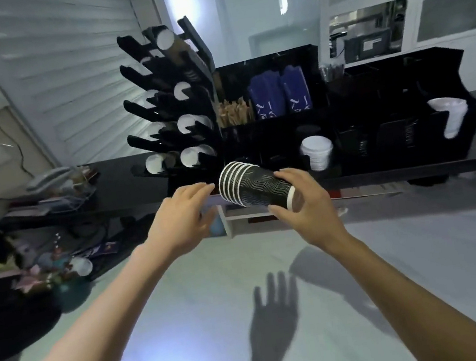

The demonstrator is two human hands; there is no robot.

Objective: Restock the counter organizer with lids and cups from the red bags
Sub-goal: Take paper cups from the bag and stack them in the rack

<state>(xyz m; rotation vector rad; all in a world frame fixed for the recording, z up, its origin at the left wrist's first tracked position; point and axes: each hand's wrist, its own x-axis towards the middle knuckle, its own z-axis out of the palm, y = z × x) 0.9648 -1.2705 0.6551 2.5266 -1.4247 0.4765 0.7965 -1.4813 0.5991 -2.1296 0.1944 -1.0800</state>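
Note:
My right hand (305, 204) grips a stack of black wavy-patterned paper cups (254, 185) lying sideways, rims pointing up-left. My left hand (184, 219) is open with its fingertips just left of the rims, holding nothing. Straight ahead on the black counter (113, 180) stands the black organizer (284, 130). Its tall slanted cup rack (175, 103) on the left shows white cup ends in several slots. White lids (317, 151) sit stacked in a front compartment, and more white lids (451, 116) lean in the far right slot. No red bag is in view.
Blue sleeves (279, 93) and brown stir sticks (234, 112) fill upper organizer compartments. A phone and papers (46, 190) crowd the counter's left end. Clutter with a teal pot (43, 271) sits lower left. A pale floor lies below my arms.

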